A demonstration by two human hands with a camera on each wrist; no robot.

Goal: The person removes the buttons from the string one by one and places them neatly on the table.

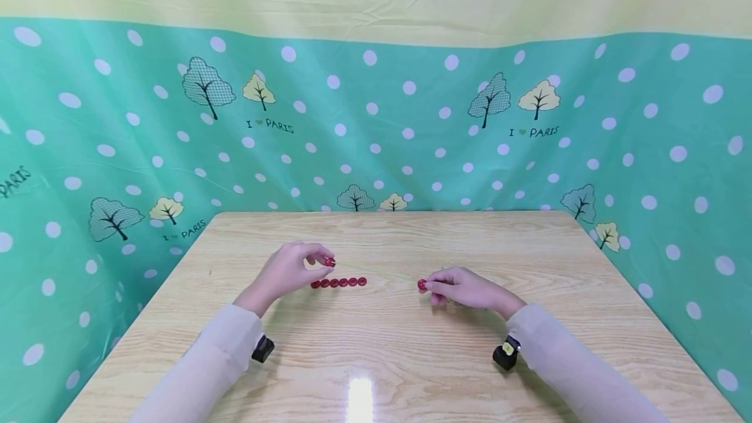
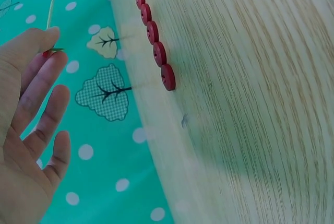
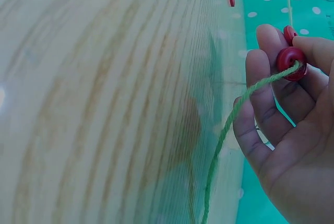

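My left fingers and right fingers are both pinching!
Left holds one small red button; right, smooth round red buttons on twisted green cord, which runs straight between; six flat discs line up on the wood-grained counter, polka-dotted cloth behind.

I observe a curtained-off work nook. Tree-printed cloth hangs round three sides of a wood-grain tabletop.

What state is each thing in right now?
Left hand: pinching a button and the string
Right hand: holding two buttons
String: through a right-hand button; straight between hands, slack beyond
Other buttons: six, in a row on the table
Curtain: hanging, creased
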